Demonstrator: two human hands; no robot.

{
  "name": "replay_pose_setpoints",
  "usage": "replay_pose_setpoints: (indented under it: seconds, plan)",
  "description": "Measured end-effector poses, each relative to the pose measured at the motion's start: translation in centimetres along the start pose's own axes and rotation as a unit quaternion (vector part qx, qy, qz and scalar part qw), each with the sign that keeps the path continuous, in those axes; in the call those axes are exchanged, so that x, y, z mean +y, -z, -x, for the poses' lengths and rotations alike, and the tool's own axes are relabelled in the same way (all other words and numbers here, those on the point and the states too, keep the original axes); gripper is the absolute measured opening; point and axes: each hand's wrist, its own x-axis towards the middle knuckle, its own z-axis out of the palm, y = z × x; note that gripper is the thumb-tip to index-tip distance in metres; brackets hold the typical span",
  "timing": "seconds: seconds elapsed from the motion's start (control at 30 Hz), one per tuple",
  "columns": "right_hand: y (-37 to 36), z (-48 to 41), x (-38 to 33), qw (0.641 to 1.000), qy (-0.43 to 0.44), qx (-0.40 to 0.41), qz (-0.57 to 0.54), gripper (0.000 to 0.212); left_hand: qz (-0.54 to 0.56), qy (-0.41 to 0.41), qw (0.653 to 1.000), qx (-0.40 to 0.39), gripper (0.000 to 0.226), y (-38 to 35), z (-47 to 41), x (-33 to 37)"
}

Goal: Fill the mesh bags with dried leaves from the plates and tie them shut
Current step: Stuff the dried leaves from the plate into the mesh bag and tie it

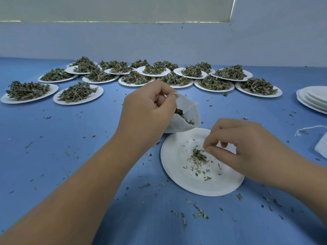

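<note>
Blue tabletop (70,138), leaf crumbs (200,213) strewn all over. Nearest: paper plate (184,184), almost bare, w/ a small clump of dried leaves (199,155) + bits near its centre. R hand (247,147) over it, thumb & fingertips pinching that clump. Just behind, L hand (148,106) grips rim of white mesh bag (188,110), mouth held open, some leaves inside; bag bottom touches plate's far edge. R edge: another bag w/ string (322,147), then stack of empty plates (315,99). Far back: rows of leaf-heaped plates (78,93), pale wall (159,41).
</note>
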Motion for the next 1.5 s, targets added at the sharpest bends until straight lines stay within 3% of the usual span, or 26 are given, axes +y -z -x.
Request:
replay_pose_setpoints:
  seconds: [0.13,0.27,0.33,0.47,0.77,1.0,1.5]
  plan:
    - [-0.3,0.1,0.4,0.999,0.037,-0.007,-0.005,0.018,-0.005,-0.002,1.0,-0.001,0.018,0.0,0.0,-0.1]
    - [-0.2,0.5,1.4,0.992,0.053,-0.112,-0.005,0.065,-0.004,-0.008,1.0,-0.005,0.018,0.0,0.0,0.0]
    - [-0.5,0.6,1.8,0.984,0.076,-0.156,0.039,0.074,-0.003,-0.01,1.0,-0.008,0.017,0.0,0.1,0.0]
    - [-0.7,0.5,1.7,0.981,0.082,-0.174,0.032,0.053,-0.001,-0.013,1.0,-0.007,0.017,0.0,0.1,0.0]
    - [-1.9,0.0,1.0,0.99,0.076,-0.121,0.01,0.035,-0.002,-0.023,1.0,-0.01,0.018,-0.2,0.1,0.1]
    - [-1.9,0.0,0.9,0.986,0.086,-0.135,0.055,0.045,-0.003,-0.026,1.0,-0.006,0.017,-0.1,0.1,0.1]
    - [-1.8,0.1,-2.1,0.986,0.082,-0.134,0.056,0.027,-0.004,-0.026,1.0,-0.01,0.018,-0.2,0.2,0.0]
